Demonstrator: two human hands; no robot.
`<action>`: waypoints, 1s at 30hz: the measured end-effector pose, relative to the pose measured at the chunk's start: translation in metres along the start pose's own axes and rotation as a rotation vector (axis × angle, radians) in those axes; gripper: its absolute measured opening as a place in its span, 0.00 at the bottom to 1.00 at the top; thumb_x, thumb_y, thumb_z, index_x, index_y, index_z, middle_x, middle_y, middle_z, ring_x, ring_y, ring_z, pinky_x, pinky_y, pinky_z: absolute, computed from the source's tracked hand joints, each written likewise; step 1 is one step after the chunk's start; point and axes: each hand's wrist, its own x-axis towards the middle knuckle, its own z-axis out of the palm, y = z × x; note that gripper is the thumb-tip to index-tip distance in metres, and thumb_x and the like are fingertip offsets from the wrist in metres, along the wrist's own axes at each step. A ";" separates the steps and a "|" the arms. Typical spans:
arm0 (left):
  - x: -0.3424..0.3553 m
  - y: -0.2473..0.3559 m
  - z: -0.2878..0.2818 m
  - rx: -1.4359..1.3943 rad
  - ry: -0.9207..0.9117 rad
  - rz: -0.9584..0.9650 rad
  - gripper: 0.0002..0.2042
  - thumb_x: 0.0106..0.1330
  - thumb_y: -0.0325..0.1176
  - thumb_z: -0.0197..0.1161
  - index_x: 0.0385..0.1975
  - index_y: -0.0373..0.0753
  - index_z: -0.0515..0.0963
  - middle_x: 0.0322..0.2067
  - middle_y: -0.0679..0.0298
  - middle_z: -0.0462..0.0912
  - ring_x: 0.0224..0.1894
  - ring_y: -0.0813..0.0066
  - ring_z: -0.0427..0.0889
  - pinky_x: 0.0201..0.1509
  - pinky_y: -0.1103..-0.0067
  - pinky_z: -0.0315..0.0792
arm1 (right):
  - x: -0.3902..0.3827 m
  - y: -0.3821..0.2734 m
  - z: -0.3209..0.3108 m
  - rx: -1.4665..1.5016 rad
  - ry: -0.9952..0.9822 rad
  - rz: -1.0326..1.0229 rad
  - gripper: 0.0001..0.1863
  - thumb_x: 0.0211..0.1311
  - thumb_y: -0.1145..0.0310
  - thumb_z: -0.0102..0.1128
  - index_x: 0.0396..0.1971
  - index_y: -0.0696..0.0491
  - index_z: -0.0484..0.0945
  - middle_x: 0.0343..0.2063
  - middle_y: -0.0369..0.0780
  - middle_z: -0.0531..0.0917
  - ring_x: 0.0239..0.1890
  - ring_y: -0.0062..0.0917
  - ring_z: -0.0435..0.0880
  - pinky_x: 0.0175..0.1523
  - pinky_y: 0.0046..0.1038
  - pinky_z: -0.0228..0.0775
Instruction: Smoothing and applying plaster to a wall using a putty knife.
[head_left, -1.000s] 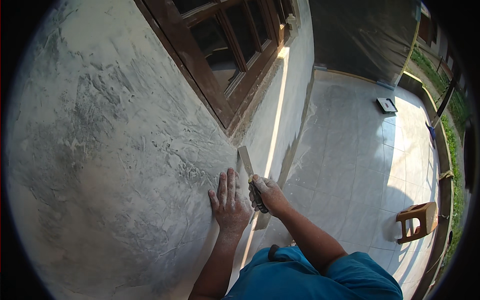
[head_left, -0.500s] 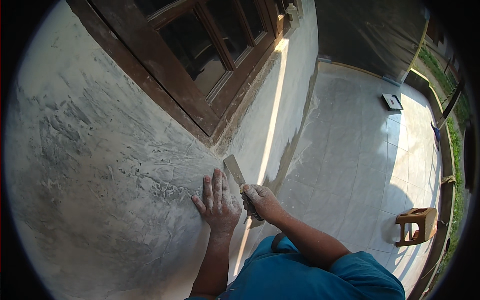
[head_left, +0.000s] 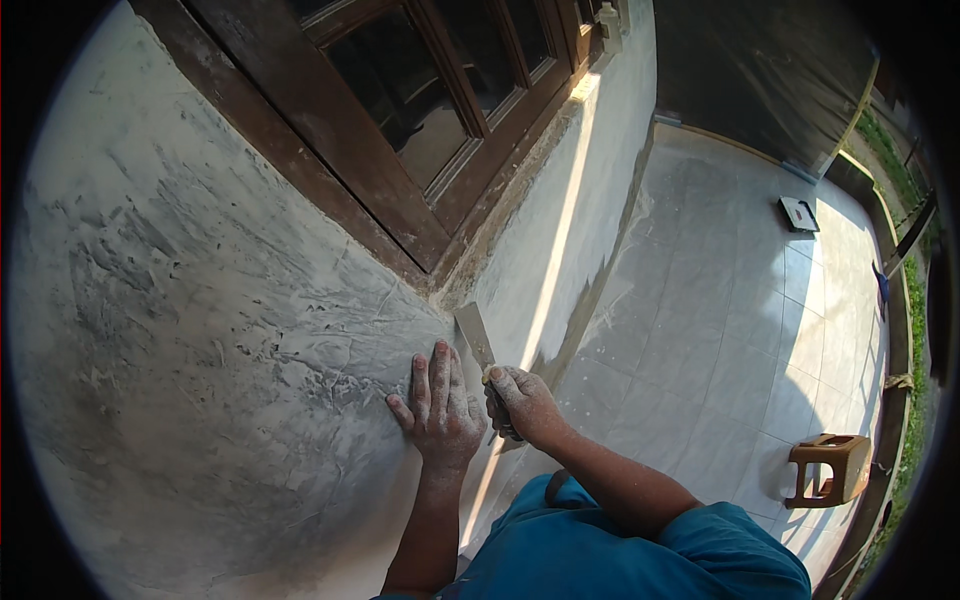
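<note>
My left hand [head_left: 441, 410] lies with its fingers stretched out against the rough, grey-white plastered wall [head_left: 230, 360]. White dust coats it. Just to its right, my right hand [head_left: 522, 405] is wrapped round the handle of a putty knife [head_left: 476, 336]. The knife's flat metal blade points up and away, its tip at the wall's corner just below the brown wooden window frame [head_left: 405, 235]. A second dark tool end seems to show under the right hand, but I cannot make it out.
A brown plastic stool [head_left: 830, 470] stands on the tiled floor [head_left: 690, 350] at the right. Farther off lies a small black-and-white tray [head_left: 798, 214]. Dark sheeting [head_left: 755, 70] hangs at the back. A low ledge [head_left: 893, 400] borders the floor along the right.
The view has shifted slightly, so window and stool sit a little differently. The blade has moved slightly up and right; both hands keep nearly the same place and hold.
</note>
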 end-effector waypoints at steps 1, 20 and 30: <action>0.003 -0.001 0.002 -0.013 0.021 0.001 0.23 0.64 0.33 0.48 0.58 0.40 0.77 0.64 0.69 0.73 0.72 0.62 0.61 0.75 0.52 0.23 | 0.001 0.007 0.002 -0.006 -0.018 0.014 0.24 0.73 0.46 0.48 0.31 0.54 0.75 0.17 0.34 0.74 0.16 0.17 0.74 0.21 0.22 0.69; 0.002 -0.003 0.006 0.052 0.039 0.003 0.20 0.67 0.35 0.45 0.53 0.42 0.81 0.61 0.72 0.77 0.70 0.65 0.65 0.75 0.51 0.24 | 0.009 -0.008 -0.001 0.000 -0.018 0.022 0.21 0.75 0.50 0.47 0.35 0.54 0.74 0.18 0.34 0.74 0.16 0.17 0.72 0.22 0.22 0.66; 0.003 -0.003 0.006 0.053 0.084 0.013 0.20 0.67 0.35 0.45 0.53 0.40 0.81 0.59 0.69 0.78 0.69 0.65 0.67 0.76 0.52 0.27 | 0.023 -0.011 -0.012 -0.087 -0.119 -0.074 0.22 0.74 0.48 0.48 0.34 0.55 0.75 0.19 0.34 0.75 0.20 0.17 0.75 0.26 0.23 0.70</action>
